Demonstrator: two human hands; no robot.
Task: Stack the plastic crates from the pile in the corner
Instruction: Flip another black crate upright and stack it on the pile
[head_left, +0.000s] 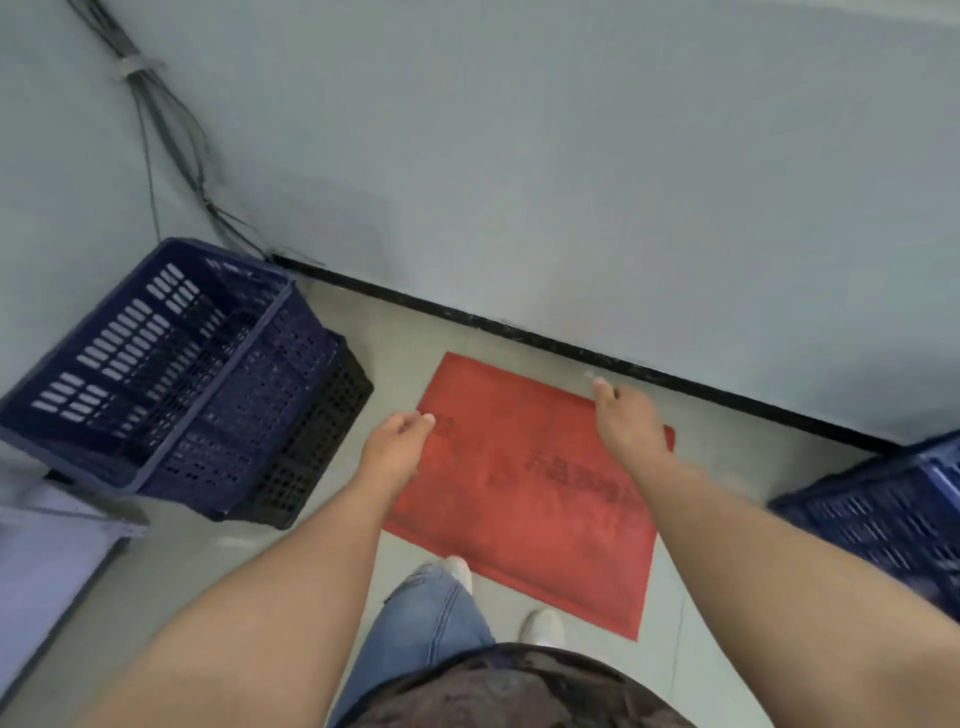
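Crates: a blue crate (156, 364) nested in a black crate (322, 436) sits left of the red mat (524, 499), tidily against the wall. Left hand (395, 441) and right hand (628, 415) hover over the mat, fingers loosely curled, holding nothing.

Perforated plastic blue crate (156, 358), matt red cloth mat (524, 493), smooth grey floor (395, 322).
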